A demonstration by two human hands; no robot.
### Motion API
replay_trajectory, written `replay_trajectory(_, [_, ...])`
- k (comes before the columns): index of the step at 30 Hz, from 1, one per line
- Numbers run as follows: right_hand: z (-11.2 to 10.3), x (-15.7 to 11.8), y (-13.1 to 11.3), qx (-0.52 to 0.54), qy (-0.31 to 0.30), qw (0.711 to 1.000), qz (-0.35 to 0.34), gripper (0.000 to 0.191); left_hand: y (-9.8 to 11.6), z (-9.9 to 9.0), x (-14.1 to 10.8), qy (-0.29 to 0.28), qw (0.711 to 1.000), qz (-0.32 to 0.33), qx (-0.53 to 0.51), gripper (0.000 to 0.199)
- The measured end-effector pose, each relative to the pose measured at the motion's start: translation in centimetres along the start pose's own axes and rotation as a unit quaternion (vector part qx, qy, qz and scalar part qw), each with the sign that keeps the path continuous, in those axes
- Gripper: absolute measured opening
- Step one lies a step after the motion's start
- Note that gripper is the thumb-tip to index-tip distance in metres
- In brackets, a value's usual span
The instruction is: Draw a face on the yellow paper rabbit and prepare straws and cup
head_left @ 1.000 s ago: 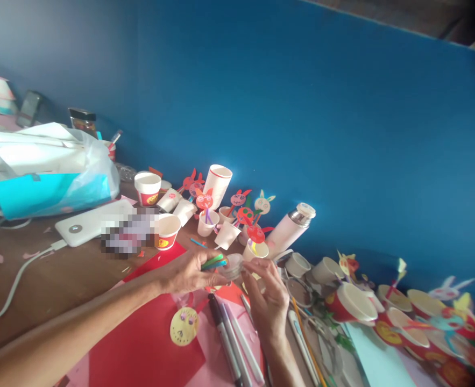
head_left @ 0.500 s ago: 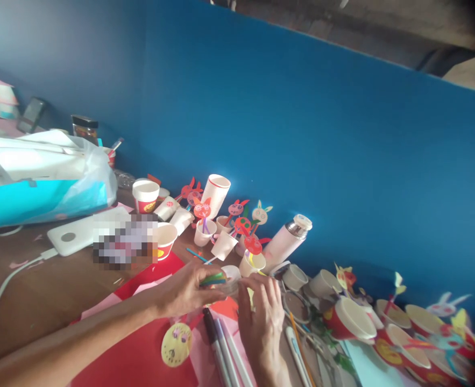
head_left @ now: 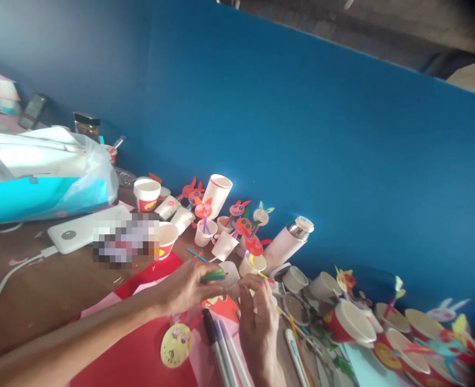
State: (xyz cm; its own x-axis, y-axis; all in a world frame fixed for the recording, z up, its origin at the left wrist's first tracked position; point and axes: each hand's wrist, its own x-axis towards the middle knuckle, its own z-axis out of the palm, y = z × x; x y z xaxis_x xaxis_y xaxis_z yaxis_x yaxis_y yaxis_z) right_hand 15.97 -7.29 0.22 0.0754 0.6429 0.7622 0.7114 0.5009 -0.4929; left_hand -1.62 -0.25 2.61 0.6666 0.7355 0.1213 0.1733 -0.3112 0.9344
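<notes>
My left hand (head_left: pixel 184 287) comes in from the left, its fingers closed round a small green-and-blue striped thing (head_left: pixel 213 276) whose kind I cannot make out. A whitish, rounded piece (head_left: pixel 229 273) shows just beyond it, between the hands. My right hand (head_left: pixel 259 314) is close by on the right, fingers bent and pinched together; what they hold is hidden. Below the hands lie a yellow paper face (head_left: pixel 175 345) with pink ears, red paper (head_left: pixel 128 355) and several markers (head_left: pixel 223 349). Behind them stands a paper cup (head_left: pixel 253 264) with a red paper face.
Paper cups with paper animal faces line the wall, beside a stack of cups (head_left: pixel 217 193) and a pink thermos (head_left: pixel 288 244). On the left are a plastic bag (head_left: pixel 96 161), a white power bank (head_left: pixel 73 231) and its cable. Several red-and-white cups (head_left: pixel 352 322) crowd the right.
My right hand has shifted slightly left and turned, its fingers drawn closer together. The whitish piece by my left fingers now shows more fully. The view has moved a little.
</notes>
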Motion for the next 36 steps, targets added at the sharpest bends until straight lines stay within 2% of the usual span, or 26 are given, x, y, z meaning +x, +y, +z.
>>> replay_trajectory(3, [-0.2,0.0,0.5,0.054,0.040,0.993,0.099,0.018,0.3,0.0,-0.1,0.006,0.997,-0.016,-0.069,0.027])
replay_trajectory(6, [-0.1,-0.3,1.5,0.096,0.084,0.969,0.211,0.021,0.5,0.1,-0.2,0.004,0.989,-0.041,-0.144,0.038])
replay_trajectory(8, [0.0,-0.4,1.8,0.109,0.083,0.960,0.244,0.024,0.6,0.1,-0.2,0.007,0.986,-0.052,-0.159,0.043])
replay_trajectory(10, [0.1,-0.3,1.8,0.117,0.060,0.964,0.229,0.023,0.9,0.1,-0.3,0.018,0.985,-0.057,-0.163,0.046])
replay_trajectory(14, [0.2,0.1,1.0,0.130,0.005,0.983,0.133,0.015,1.4,0.0,-0.2,0.012,0.985,-0.054,-0.163,0.045])
replay_trajectory(16, [0.3,0.2,0.7,0.120,0.000,0.988,0.097,0.014,1.4,0.0,-0.2,0.004,0.987,-0.044,-0.153,0.045])
replay_trajectory(21, [0.4,0.2,0.5,0.060,0.012,0.994,0.087,0.006,1.2,0.2,-0.1,0.009,0.990,-0.032,-0.138,0.051])
replay_trajectory(25, [0.1,0.5,0.3,0.048,0.004,0.997,0.065,0.009,1.4,0.1,-0.3,0.003,0.994,-0.050,-0.102,0.049])
replay_trajectory(28, [0.0,0.6,0.0,0.060,-0.005,0.994,0.089,0.012,1.3,0.0,-0.3,-0.003,0.993,-0.059,-0.099,0.049])
replay_trajectory(32, [0.1,0.6,-0.3,0.068,-0.004,0.983,0.170,0.018,0.5,0.1,-0.2,-0.003,0.995,-0.073,-0.072,0.049])
replay_trajectory(36, [0.0,0.6,-0.5,0.094,0.004,0.963,0.251,0.024,-0.2,0.1,-0.2,-0.028,0.995,-0.062,-0.071,0.049])
